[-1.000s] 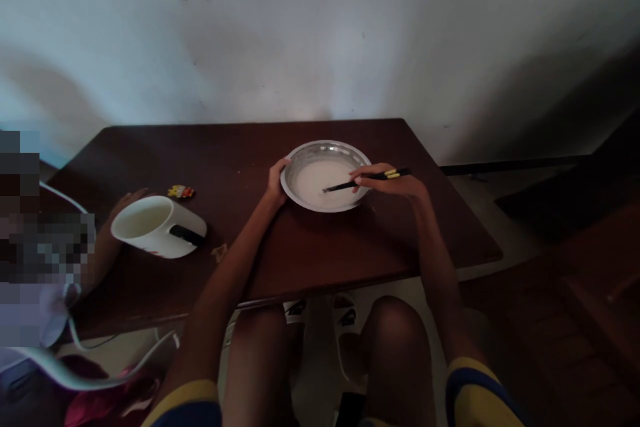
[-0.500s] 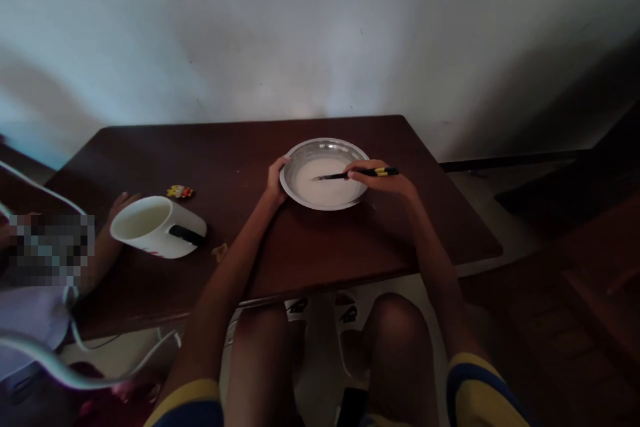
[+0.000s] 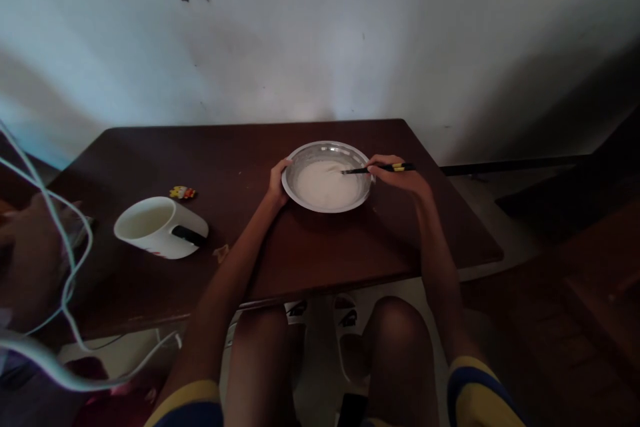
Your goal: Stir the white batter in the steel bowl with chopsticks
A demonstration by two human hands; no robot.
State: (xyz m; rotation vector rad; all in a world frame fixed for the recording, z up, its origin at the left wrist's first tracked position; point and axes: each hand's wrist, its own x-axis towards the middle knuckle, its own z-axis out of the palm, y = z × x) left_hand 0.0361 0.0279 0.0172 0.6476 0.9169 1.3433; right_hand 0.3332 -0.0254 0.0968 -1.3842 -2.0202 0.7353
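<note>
A shallow metal bowl [image 3: 292,195] stands on the dark brown table, with a milky white liquid [image 3: 325,185] inside. At its left side, my left hand [image 3: 279,179] grips the rim. Black chopsticks with yellow bands [image 3: 397,167] are pinched in my right hand [image 3: 395,173], just past the bowl's right rim. Their tips dip into the liquid on the right side, where the surface shows ripples. I cannot make out each stick separately.
Left on the table [image 3: 210,160] are a white mug [image 3: 187,240] with a black handle, a small yellow-and-red toy figure [image 3: 183,193] and a tan scrap [image 3: 221,253]. White cables [image 3: 70,267] hang at far left, before another person's arm [image 3: 35,253]. A wall [image 3: 300,33] backs the table.
My right hand and the chopsticks have moved right, the tips going from mid-bowl toward the right side. My left hand stays on the rim. The other person's arm has drawn back left from the mug.
</note>
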